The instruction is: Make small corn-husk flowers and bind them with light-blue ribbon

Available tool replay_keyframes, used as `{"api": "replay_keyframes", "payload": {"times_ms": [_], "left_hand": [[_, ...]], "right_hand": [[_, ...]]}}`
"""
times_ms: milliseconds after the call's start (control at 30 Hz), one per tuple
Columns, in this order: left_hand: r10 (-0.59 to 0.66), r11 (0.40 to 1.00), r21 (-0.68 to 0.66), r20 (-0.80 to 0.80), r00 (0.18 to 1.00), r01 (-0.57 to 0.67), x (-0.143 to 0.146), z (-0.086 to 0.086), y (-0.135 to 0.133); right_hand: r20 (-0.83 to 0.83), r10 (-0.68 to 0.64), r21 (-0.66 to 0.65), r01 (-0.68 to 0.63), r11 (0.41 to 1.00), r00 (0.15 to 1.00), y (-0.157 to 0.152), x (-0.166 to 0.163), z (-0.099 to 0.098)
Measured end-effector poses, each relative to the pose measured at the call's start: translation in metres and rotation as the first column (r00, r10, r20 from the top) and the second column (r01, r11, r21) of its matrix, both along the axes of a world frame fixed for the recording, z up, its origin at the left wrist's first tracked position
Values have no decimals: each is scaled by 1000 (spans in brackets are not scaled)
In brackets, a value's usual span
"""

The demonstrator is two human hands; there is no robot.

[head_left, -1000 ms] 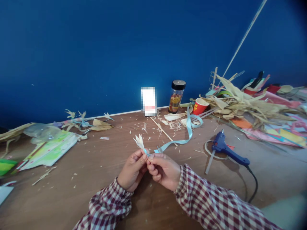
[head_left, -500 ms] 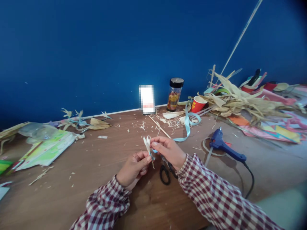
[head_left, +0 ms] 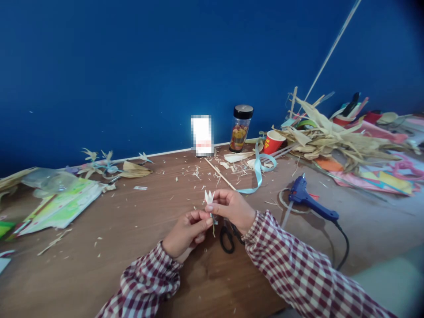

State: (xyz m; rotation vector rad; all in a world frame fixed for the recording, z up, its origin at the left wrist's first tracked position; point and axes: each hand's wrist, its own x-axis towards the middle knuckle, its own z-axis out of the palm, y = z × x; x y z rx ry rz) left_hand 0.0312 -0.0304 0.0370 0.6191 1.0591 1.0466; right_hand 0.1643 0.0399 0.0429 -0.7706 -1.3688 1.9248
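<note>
- Holding a small pale flower (head_left: 208, 197) between your two hands, you have it roughly upright above the brown table (head_left: 139, 282), near the middle of the view, petals on top.
- Your left hand (head_left: 187, 234) has its thumb and first finger closed on the lower part of the flower, where a bit of blue shows; a thin stem end pokes out below them.
- Your right hand (head_left: 235, 211) pinches the flower higher up, thumb and finger closed at the base of the petals. How its other fingers are curled is partly hidden from you.
- Below your right hand sit the black handles of scissors (head_left: 228, 251); the rest is covered, so you cannot tell whether your hand touches them.
- Beyond your hands, a thin stick (head_left: 221, 174) lies among pale scraps, with a curling light-blue ribbon (head_left: 259, 177) just beside it.
- To your right, a blue glue gun (head_left: 311, 202) lies on the table, its cord trailing toward you.
- Farther back, a black-lidded jar (head_left: 240, 132) stands near a tilted red paper cup (head_left: 273, 142), and a heap of dry husks (head_left: 319, 139) spreads beside that.
- To your far left, a clear plastic bag (head_left: 54, 180) rests partly over a green-and-white sheet (head_left: 74, 205).
</note>
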Motion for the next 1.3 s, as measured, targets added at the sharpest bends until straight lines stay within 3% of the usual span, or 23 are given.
{"api": "replay_keyframes", "payload": {"times_ms": [367,700,900,967,1033,1067,1133,1167,1200,1233,1300], "left_hand": [[-2,1000,-1,83,997,2,1,-4,1],[0,999,32,162,987,-5,6,-4,-1],[0,1000,-14,140,990,2,9,-6,-1],[65,998,-18,6,998,-65,6,-2,-2],[281,959,119,-251,926,-259,-2,5,-4],[427,898,281,-361,829,-340,-7,9,-4],[717,680,591,-413,562,-434,-19,17,-4],[781,612,675,-438,445,-412,-24,20,-4],[793,602,710,-476,380,-365,-28,20,-3],[754,649,691,-526,394,-319,-30,19,-1],[603,788,540,-580,547,-296,-28,11,1]], "right_hand": [[-2,-12,-110,12,994,1000,0,-3,-3],[-125,13,-198,-38,979,992,-4,-3,-2],[-130,29,-276,-64,959,991,-3,-2,-2],[-107,5,-274,-34,961,994,-2,-2,-3],[-72,-53,-253,33,967,996,0,-1,-3],[-59,-87,-237,71,969,994,2,-1,-2],[-51,-146,-207,132,969,988,4,0,-2],[-55,-160,-201,146,969,986,5,0,-1],[-64,-166,-197,151,969,984,6,1,-1],[-71,-168,-193,152,969,983,6,1,-2],[-78,-164,-184,147,972,983,6,1,-2]]}}
